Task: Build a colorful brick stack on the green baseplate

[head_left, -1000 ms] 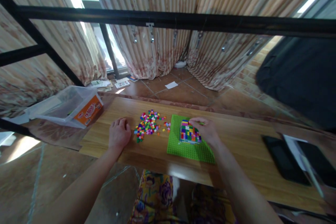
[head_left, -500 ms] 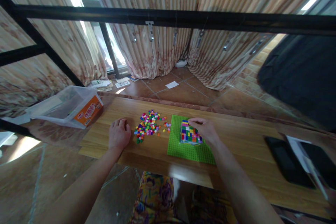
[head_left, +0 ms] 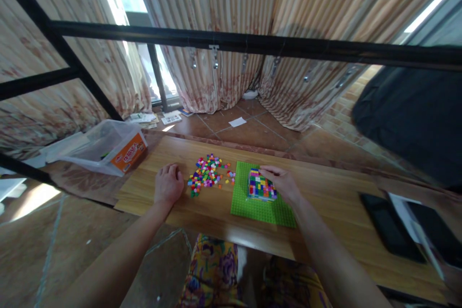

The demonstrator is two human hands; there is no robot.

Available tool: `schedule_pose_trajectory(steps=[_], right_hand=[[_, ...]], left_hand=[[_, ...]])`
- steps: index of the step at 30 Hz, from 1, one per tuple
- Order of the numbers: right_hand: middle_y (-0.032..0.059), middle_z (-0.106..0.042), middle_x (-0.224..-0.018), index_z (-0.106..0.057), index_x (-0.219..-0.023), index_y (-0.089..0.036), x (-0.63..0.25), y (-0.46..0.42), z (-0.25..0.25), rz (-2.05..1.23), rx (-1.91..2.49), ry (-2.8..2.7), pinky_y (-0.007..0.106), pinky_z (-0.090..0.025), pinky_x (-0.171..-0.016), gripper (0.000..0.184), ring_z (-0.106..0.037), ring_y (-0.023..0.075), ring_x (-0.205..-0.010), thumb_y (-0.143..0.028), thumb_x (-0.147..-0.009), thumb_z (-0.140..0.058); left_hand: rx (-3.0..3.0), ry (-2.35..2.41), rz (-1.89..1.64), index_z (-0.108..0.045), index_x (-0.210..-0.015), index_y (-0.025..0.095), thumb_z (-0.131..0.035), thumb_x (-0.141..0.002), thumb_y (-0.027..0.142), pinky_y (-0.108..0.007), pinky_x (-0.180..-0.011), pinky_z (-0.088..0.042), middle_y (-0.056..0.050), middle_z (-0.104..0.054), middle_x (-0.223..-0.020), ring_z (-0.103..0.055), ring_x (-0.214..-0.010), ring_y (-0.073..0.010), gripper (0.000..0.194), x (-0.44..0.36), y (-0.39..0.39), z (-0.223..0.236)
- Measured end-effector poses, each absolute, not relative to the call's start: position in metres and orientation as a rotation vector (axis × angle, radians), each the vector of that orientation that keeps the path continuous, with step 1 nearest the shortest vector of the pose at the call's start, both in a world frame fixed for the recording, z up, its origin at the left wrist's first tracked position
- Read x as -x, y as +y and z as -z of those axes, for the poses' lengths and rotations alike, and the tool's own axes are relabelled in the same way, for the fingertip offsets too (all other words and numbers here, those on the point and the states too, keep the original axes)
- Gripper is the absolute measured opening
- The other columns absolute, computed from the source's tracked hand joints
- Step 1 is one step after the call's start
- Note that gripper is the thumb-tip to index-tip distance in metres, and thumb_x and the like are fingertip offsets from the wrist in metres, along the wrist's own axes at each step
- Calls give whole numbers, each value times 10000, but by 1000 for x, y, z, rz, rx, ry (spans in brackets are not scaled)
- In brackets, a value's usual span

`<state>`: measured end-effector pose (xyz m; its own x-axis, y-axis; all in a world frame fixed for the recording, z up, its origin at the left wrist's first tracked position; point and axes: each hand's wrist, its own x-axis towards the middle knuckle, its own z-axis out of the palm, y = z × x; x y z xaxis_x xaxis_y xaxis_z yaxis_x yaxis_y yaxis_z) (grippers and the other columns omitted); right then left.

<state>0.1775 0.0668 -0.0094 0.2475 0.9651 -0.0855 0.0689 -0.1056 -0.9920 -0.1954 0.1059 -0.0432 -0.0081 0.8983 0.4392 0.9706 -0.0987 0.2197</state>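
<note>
My left hand point(head_left: 169, 184) rests palm down on the wood beside a loose pile of small coloured toy bricks point(head_left: 207, 172), holding nothing, its fingers loosely laid out. Right of the pile, a green studded baseplate point(head_left: 241, 207) carries a block built of many-coloured bricks point(head_left: 262, 187). My right hand point(head_left: 283, 181) is over the far right corner of that block, thumb and fingers pinched at its top layer. Whatever is between those fingertips is too small to make out, and the hand hides part of the block's right side.
A long wooden table point(head_left: 335, 192) holds these things. Dark flat tablet-like objects point(head_left: 391, 226) and white paper point(head_left: 400, 207) lie at its right end. On the left is a clear plastic bin point(head_left: 97, 154) with an orange label. A black metal bar point(head_left: 231, 39) crosses beyond the table.
The whole view has shifted slightly as the head moved. My right hand stays at the block's far right corner, fingers a little shifted; the left hand still rests beside the pile.
</note>
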Motion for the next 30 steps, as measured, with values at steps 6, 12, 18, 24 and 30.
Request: schedule_pose_trajectory(steps=[6,12,18,24,30], right_hand=[[68,-781,-912,-782,-832,-190,-189,56,-1,-736,1447,-957,381,-540,-856,435,-711,246,-907,-566,-614,-789],[43,-771,-837,-782,-855,-194,-152,28,-25,-630,1470,-1085,334,-543,-729,312,-699,217,-785,-479,-747,-715],[47,-742,-909,-763,-927,-225,-82,11,-20,-660,1294,-1585,308,-513,-758,209,-670,182,-825,-331,-899,-585],[61,-712,-893,-754,-901,-206,-38,28,12,-489,1386,-1851,340,-469,-855,181,-628,204,-875,-189,-900,-574],[65,-690,-921,-756,-893,-218,-10,48,20,-205,1557,-1995,368,-404,-882,120,-564,237,-933,-289,-890,-660]], left_hand=[[2102,-2019,733,-634,-1064,135,-440,-870,243,-463,-995,-455,-172,-668,-1123,-602,-1078,-307,295,195,106,44],[2082,-2038,717,-636,-1081,133,-449,-879,230,-451,-988,-460,-159,-667,-1130,-596,-1080,-304,292,191,103,41],[2070,-2087,710,-639,-1084,133,-459,-891,222,-439,-992,-459,-151,-668,-1135,-588,-1088,-298,278,188,100,41],[2079,-2101,744,-639,-1068,141,-471,-890,220,-439,-994,-457,-151,-664,-1145,-585,-1102,-292,257,187,100,41],[2074,-2094,760,-636,-1067,139,-464,-891,209,-437,-997,-458,-147,-669,-1119,-589,-1075,-287,256,186,99,41]])
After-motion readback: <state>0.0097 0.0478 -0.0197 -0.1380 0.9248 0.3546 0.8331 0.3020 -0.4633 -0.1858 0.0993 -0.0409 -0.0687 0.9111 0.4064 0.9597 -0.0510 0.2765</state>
